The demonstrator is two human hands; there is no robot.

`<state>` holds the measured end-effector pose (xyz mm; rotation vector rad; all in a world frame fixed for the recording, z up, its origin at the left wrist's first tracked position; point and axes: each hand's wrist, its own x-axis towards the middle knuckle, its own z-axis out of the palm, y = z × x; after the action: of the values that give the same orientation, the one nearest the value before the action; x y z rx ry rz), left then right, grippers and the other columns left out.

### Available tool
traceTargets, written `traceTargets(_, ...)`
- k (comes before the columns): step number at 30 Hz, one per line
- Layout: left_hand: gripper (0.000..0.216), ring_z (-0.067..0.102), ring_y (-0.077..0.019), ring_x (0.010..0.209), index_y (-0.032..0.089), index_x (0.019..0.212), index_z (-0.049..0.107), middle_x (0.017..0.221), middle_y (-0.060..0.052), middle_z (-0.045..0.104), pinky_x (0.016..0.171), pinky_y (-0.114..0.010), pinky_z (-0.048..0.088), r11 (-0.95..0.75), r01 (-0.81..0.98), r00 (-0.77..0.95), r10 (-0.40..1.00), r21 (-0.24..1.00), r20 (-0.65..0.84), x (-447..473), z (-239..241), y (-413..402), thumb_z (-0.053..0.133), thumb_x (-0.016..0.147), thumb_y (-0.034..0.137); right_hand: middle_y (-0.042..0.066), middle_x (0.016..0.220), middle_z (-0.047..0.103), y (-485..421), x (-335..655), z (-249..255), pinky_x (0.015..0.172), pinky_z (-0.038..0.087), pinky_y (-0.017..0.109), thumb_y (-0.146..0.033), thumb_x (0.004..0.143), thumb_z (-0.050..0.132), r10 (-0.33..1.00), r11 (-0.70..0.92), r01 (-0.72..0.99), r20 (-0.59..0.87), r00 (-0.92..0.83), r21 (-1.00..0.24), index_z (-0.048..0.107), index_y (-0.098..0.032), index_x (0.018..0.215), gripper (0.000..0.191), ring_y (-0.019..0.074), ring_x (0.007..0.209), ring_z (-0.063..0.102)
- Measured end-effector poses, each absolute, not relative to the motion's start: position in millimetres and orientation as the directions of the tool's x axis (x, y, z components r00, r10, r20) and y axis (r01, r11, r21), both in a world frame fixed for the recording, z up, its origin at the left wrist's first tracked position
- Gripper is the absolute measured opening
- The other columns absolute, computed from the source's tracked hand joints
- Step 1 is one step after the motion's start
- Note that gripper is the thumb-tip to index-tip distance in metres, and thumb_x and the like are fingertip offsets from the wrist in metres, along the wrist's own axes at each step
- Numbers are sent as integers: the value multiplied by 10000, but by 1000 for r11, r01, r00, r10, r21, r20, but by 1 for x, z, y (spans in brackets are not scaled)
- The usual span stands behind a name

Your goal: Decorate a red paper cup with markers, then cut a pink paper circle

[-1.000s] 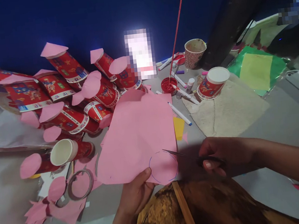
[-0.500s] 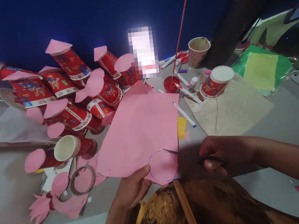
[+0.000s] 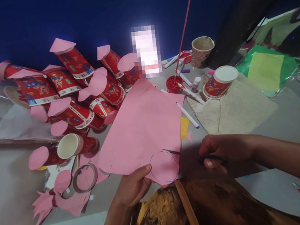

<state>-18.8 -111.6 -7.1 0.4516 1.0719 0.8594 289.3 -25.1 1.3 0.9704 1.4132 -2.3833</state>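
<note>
Pinched at its lower edge by my left hand (image 3: 135,185), a large pink paper sheet (image 3: 143,124) slants over the table. The left thumb lies on top, beside a circle drawn in blue ink. My right hand (image 3: 214,154) is closed round the dark handles of a pair of scissors (image 3: 174,151). Their blades point left and lie at the sheet's right edge, along the upper right of the drawn circle. My fingers partly hide the handles.
Red paper cups (image 3: 79,112) with pink paper tops crowd the left. A tape roll (image 3: 85,178) lies among pink scraps. Beyond the sheet stand a red paint pot (image 3: 174,84) with a brush, markers (image 3: 187,115), a patterned cup (image 3: 203,51) and a red cup (image 3: 220,83) by a beige cloth (image 3: 235,110).
The view has shifted slightly, so the table things appear a little further right. Both hands keep their holds, and the scissors' blades look slightly closer together.
</note>
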Motion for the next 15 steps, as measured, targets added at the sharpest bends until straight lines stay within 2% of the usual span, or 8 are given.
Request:
traceTargets(5, 200, 763, -213, 635, 126, 847, 816, 809, -91, 834, 514, -244, 561, 594, -382, 193, 801, 708, -567, -19, -7, -110, 872, 778, 305, -45, 477, 530, -24, 290, -1, 483, 239, 251, -700, 782, 772, 154, -539, 456, -615, -773, -709, 568, -193, 585, 581, 73, 462, 379)
traceTargets(15, 279, 766, -234, 628, 103, 972, 821, 799, -101, 830, 534, -269, 590, 619, -384, 304, 786, 685, -539, -22, -4, -108, 847, 820, 335, -48, 490, 540, -20, 292, -5, 466, 248, 236, -739, 771, 776, 110, -499, 489, -612, -783, -716, 570, -189, 613, 608, 68, 461, 390)
